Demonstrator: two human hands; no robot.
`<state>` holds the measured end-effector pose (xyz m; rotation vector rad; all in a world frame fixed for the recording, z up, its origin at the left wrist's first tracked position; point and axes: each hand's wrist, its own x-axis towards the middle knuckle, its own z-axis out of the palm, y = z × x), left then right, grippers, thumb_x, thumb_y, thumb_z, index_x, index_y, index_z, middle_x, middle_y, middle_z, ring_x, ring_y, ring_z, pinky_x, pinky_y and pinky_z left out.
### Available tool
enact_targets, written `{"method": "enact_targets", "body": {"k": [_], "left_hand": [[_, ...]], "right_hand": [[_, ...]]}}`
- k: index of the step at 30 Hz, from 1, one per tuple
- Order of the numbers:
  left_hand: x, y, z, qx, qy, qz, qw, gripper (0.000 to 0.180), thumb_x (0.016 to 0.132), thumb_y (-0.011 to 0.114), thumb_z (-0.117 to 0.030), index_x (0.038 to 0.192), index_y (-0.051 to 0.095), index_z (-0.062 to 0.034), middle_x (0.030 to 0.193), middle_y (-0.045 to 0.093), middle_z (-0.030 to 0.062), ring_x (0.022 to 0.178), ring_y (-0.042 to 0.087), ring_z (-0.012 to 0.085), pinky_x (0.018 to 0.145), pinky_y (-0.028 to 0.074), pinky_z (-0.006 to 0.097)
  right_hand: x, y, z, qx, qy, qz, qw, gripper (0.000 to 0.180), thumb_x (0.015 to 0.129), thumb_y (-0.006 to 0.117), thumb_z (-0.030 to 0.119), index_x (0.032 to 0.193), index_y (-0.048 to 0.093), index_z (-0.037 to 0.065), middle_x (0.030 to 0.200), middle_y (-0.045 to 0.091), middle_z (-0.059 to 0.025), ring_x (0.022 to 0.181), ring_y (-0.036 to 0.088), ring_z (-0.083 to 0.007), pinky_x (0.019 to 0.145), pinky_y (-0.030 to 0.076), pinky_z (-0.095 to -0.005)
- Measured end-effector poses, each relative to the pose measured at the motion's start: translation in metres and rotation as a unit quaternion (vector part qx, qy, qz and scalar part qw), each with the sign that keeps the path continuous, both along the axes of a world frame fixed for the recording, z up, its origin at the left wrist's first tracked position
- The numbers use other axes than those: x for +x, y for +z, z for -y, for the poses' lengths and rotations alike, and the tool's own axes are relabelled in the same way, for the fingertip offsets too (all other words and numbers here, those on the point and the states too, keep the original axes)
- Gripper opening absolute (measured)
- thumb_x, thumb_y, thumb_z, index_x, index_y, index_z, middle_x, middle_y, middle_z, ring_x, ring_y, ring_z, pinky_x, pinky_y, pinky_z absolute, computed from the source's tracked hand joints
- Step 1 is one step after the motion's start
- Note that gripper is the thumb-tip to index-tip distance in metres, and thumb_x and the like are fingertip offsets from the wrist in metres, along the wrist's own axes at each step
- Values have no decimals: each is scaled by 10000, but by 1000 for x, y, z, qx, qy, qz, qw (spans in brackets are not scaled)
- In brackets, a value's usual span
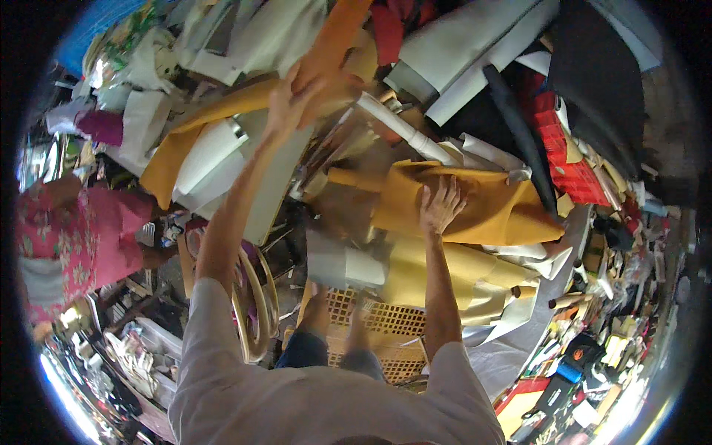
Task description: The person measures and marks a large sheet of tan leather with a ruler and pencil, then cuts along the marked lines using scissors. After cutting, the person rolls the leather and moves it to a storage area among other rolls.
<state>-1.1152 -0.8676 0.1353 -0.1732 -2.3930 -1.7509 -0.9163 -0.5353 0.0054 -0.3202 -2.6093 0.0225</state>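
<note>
My right hand (443, 206) lies flat on a mustard-yellow sheet (504, 204), its fingers stretched out. The sheet looks like soft leather or felt, loosely folded with a raised edge. A paler yellow sheet (415, 274) lies below it, nearer to me. My left arm reaches far forward, and my left hand (285, 107) is smeared by motion. It is next to a blurred orange strip (337, 44) that runs to the top edge; whether the fingers grip it I cannot tell. Another mustard sheet (167, 159) is draped over white material left of that hand.
A yellow plastic crate (400, 315) is near my legs. White rolls (404, 130) and a dark roll (519, 137) lie among the piled sheets. A red crate (564, 159) stands at right. A person in pink floral clothing (107, 230) is at left, beside hoops (248, 308).
</note>
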Motion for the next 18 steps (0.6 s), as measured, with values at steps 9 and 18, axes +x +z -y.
{"method": "enact_targets", "body": {"k": [9, 18], "left_hand": [[-220, -70, -56, -125, 21, -210, 969, 696, 868, 654, -453, 1371, 463, -11, 1342, 526, 164, 1232, 495, 288, 1059, 359, 359], [-275, -151, -41, -197, 6, -59, 979, 569, 904, 615, -366, 1327, 501, -3, 1273, 563, 160, 1147, 540, 262, 927, 427, 337]], "right_hand": [[-15, -33, -1, -20, -31, 19, 999, 544, 868, 580, 424, 1311, 471, 129, 1417, 412, -136, 1293, 384, -326, 1091, 163, -607], [-21, -61, -11, -27, -18, -44, 999, 548, 873, 543, 495, 1315, 473, 177, 1395, 416, -139, 1249, 420, -345, 999, 240, -633]]}}
